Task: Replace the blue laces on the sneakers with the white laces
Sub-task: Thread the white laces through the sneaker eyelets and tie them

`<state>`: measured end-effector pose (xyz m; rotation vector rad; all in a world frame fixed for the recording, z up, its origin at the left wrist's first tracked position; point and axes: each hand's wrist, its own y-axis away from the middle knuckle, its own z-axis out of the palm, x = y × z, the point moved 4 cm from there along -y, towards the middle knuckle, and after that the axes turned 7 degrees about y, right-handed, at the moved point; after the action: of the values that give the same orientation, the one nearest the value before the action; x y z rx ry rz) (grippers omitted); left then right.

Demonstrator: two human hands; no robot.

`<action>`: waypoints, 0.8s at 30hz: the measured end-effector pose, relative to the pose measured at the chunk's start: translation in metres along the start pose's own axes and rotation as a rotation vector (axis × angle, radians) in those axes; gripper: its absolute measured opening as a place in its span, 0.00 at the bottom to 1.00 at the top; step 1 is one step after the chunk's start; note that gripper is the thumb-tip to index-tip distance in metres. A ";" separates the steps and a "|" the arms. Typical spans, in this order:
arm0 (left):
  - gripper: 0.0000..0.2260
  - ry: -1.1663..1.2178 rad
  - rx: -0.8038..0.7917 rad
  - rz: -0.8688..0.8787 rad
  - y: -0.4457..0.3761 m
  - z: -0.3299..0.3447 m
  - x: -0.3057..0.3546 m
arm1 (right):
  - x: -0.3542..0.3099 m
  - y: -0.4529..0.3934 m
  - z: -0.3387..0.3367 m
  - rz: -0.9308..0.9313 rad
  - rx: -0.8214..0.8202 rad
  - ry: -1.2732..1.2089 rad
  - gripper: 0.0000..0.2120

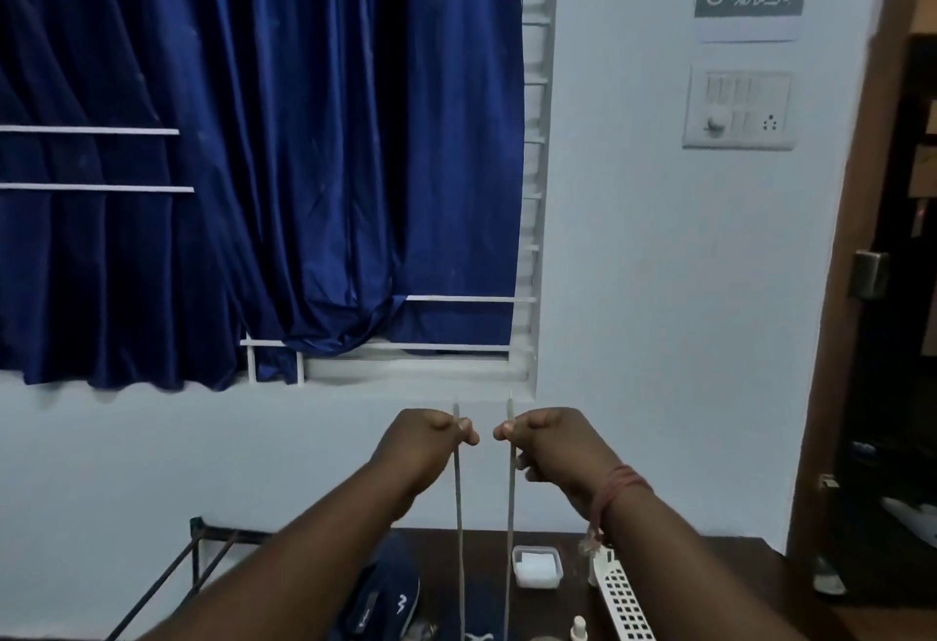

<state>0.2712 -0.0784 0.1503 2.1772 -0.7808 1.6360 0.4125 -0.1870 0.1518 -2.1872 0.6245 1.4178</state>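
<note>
Above the table [710, 554], both hands pinch pale, taut lace [509, 513] strands upright.

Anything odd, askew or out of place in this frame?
Only the dark blue satin curtain: its hem is bunched on the white window grille, hanging unevenly. Both hands hold the pale lace ends evenly.

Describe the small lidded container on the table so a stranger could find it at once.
Start at the dark table under the curtained window. Just right of the two raised lace strands sits a small container. Unlike the perforated white basket beside it, it is squarish, clear-walled, with white contents.
</note>
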 end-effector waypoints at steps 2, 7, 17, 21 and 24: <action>0.11 0.030 0.045 0.059 -0.001 0.005 0.002 | -0.002 -0.001 0.007 -0.047 0.056 -0.091 0.08; 0.05 0.102 0.153 0.141 -0.002 0.013 0.011 | -0.002 -0.006 0.017 -0.117 0.214 -0.105 0.07; 0.05 0.122 0.230 0.184 -0.006 0.018 0.020 | -0.001 -0.014 0.016 -0.131 0.320 -0.047 0.10; 0.03 0.151 0.213 0.188 -0.010 0.016 0.016 | 0.001 -0.017 0.017 -0.127 0.308 -0.038 0.10; 0.04 0.224 0.183 0.149 -0.009 0.018 0.005 | 0.008 -0.016 0.019 -0.104 0.319 -0.031 0.11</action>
<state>0.2920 -0.0821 0.1498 2.0441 -0.7699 2.0574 0.4120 -0.1639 0.1395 -1.9158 0.6649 1.2040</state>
